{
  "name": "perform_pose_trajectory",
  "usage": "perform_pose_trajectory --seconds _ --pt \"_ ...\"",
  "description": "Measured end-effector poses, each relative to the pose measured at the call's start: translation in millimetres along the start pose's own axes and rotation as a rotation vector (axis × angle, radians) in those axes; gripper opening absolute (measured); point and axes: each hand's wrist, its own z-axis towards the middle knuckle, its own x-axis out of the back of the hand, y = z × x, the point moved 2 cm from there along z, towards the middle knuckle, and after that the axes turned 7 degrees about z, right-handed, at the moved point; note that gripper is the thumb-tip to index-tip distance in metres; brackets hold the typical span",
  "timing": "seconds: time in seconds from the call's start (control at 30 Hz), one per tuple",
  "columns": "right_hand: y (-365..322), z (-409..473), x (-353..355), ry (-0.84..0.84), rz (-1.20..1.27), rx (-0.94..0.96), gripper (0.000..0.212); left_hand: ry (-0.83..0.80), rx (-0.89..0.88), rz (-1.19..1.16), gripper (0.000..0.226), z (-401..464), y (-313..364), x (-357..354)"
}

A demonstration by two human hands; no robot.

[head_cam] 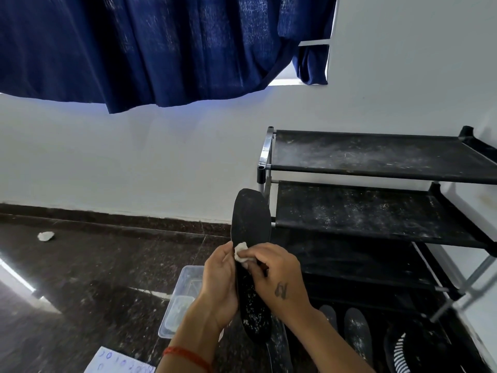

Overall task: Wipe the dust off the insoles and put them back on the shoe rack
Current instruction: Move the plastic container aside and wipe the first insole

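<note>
Black foam insole (pixel 251 227) is held upright in front of the person, toe end up, left of the shoe rack (pixel 376 160). Its lower half carries white dust specks; the upper half looks cleaner. The left hand (pixel 219 278) grips the insole along its left edge. The right hand (pixel 279 270) pinches a small white wad of tissue (pixel 241 254) against the insole's face, so both hands meet at mid-length. Rack shelves are black fabric, dusty, with nothing on the upper two. Near the rack's foot, two more dusty insoles (pixel 357 332) lie beside a black-and-white shoe (pixel 403 351). A clear plastic container (pixel 185 281) sits on the dark floor behind the left wrist; its contents are pale and unclear. Another crumpled white wad (pixel 45 236) lies far left on the floor.
</note>
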Motion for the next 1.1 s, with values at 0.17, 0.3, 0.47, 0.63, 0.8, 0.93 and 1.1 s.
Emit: perform_pose_trajectory --seconds 0.17,0.3,0.47,0.63,0.8,0.93,1.1 --pt "1.8 -0.3 1.8 -0.019 -0.013 -0.018 0.017 -0.020 0.055 -0.024 0.036 0.1 -1.3 -1.6" --pt "6.1 -0.8 5.2 0.009 -0.067 -0.049 0.017 -0.041 0.127 -0.035 0.044 1.2 -3.4 -3.1" --pt "-4.8 -0.5 5.3 0.017 0.078 -0.109 0.017 -0.004 0.173 -0.060 0.055 0.9 -4.7 -0.3" --pt "-9.0 -10.2 -1.7 -0.151 0.041 -0.099 0.018 0.065 0.222 -0.098 0.059 4.1 -6.7 5.9" --pt "2.1 -7.5 4.8 -0.110 -0.191 -0.065 0.012 0.026 0.239 -0.045 0.058 4.3 -10.4 2.3" --pt "2.0 -3.8 8.6 0.004 -0.106 -0.144 0.008 0.006 0.241 -0.060 0.064 4.8 -11.4 7.0" --pt "-18.2 -13.3 -3.3 -0.171 0.112 -0.194 0.016 0.047 0.247 -0.135 0.061 6.1 -10.3 12.7"
